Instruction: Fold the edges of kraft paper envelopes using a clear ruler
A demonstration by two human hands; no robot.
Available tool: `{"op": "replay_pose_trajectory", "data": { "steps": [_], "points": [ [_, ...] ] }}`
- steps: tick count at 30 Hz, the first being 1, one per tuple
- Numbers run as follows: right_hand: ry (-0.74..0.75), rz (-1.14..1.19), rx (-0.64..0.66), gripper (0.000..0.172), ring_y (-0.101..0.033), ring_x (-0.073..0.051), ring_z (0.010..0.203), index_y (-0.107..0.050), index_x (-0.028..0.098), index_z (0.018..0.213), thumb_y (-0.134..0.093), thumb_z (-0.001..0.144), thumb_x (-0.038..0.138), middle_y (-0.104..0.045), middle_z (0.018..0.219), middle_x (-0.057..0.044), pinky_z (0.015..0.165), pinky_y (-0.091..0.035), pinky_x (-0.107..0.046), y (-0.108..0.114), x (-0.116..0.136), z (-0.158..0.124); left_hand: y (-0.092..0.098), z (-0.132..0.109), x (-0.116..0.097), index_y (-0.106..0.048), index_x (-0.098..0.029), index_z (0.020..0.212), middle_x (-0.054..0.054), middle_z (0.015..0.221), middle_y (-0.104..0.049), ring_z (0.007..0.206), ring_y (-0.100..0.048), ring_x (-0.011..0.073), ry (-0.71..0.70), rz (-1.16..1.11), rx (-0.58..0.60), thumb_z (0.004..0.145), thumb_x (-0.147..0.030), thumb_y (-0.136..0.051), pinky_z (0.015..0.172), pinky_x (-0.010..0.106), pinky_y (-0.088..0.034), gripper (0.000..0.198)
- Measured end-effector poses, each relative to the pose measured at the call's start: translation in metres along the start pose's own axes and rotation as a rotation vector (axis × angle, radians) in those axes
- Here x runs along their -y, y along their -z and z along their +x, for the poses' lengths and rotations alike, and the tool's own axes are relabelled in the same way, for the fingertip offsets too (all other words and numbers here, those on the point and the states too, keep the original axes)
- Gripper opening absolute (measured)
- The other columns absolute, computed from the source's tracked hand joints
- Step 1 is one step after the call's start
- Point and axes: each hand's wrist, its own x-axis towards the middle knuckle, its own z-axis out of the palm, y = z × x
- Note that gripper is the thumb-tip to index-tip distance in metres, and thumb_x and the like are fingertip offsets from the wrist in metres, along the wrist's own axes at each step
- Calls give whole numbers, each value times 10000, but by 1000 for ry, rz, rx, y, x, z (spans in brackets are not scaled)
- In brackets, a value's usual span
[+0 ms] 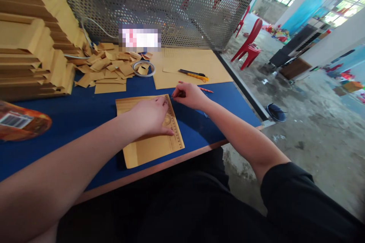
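Observation:
My left hand [152,115] lies spread on a brown kraft paper envelope [148,152], pressing a clear ruler [175,133] along its right edge. The ruler has printed scale marks and a round cutout pattern. Just beyond the envelope's far right corner, my right hand [189,95] is closed in a pinch. A small thin thing shows at its fingertips, too small to name. Behind that hand a red patterned pencil [205,90] lies on the blue tabletop [216,106], partly hidden by it.
Tall stacks of folded kraft paper [31,57] stand at left, beside loose paper scraps [108,64] and a tape roll [143,68]. Two cutter knives [194,74] lie on a large paper sheet [182,59]. An orange package [23,121] is at left; a perforated metal panel [171,11] rises behind.

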Motion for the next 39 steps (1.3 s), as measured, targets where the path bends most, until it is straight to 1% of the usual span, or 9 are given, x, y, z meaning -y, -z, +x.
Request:
{"op": "replay_pose_trajectory", "data": {
  "steps": [4, 9, 14, 20, 24, 27, 30, 36, 39],
  "points": [
    [-5, 9, 17, 34, -728, -173, 828, -772, 157, 827, -767, 821, 124, -810, 893, -44, 843, -576, -333, -2, 0, -1, -2, 1, 2, -591, -162, 1571, 279, 1641, -536, 1288, -697, 485, 4, -40, -12, 832, -751, -790, 970, 501, -602, 966],
    [26, 25, 12, 255, -744, -156, 854, -790, 146, 985, -693, 796, 5, -816, 932, -26, 854, -580, -311, -6, 0, 0, -1, 1, 1, -601, -191, 1568, 256, 1624, -560, 1287, -695, 482, 17, -53, -23, 800, -745, -821, 1001, 502, -592, 972],
    [29, -77, 59, 185, -734, -156, 854, -808, 148, 908, -698, 840, 15, -820, 901, -24, 845, -545, -295, -5, 0, 5, 0, 0, -1, -562, -147, 1585, 269, 1642, -536, 1306, -681, 476, 14, -30, -18, 828, -751, -794, 1012, 507, -590, 996],
    [-35, -145, 86, 173, -693, -144, 797, -833, 131, 940, -731, 826, 50, -811, 878, -26, 790, -499, -279, -1, 6, 8, -1, 1, -1, -534, -202, 1614, 251, 1677, -511, 1378, -638, 477, 31, -29, 6, 821, -767, -795, 1018, 509, -588, 1008],
    [-34, -234, 121, 187, -661, -136, 762, -843, 137, 907, -728, 800, 36, -792, 833, -13, 795, -473, -282, 1, 12, 14, -2, 1, 0, -579, -205, 1571, 235, 1660, -530, 1371, -632, 466, 35, -60, -12, 807, -746, -826, 1031, 492, -574, 968],
    [-71, -290, 189, 163, -659, -144, 758, -854, 155, 912, -762, 814, 63, -788, 822, -16, 765, -465, -280, 5, 17, 22, -1, 0, 0, -625, -236, 1523, 223, 1631, -556, 1357, -633, 455, 12, -60, -16, 823, -750, -814, 1021, 481, -572, 888],
    [-100, -350, 269, 152, -657, -153, 748, -867, 170, 930, -787, 832, 85, -794, 823, -25, 739, -461, -286, 8, 22, 33, 1, 0, -1, -626, -252, 1531, 218, 1652, -536, 1402, -598, 475, 0, -50, -10, 828, -750, -810, 1031, 496, -569, 881],
    [-77, -400, 311, 119, -638, -148, 693, -865, 177, 878, -830, 809, 85, -778, 760, -9, 692, -459, -288, 13, 22, 50, 5, 0, -3, -591, -153, 1556, 285, 1581, -563, 1387, -605, 476, -17, 8, 16, 850, -791, -771, 1031, 500, -572, 969],
    [-65, -395, 312, 108, -640, -149, 664, -849, 209, 818, -848, 790, 105, -759, 700, 17, 664, -468, -288, 13, 18, 58, 7, -1, -4, -609, -158, 1523, 283, 1539, -594, 1332, -641, 460, -9, 5, 19, 850, -795, -776, 1023, 493, -573, 941]
  ]
}}
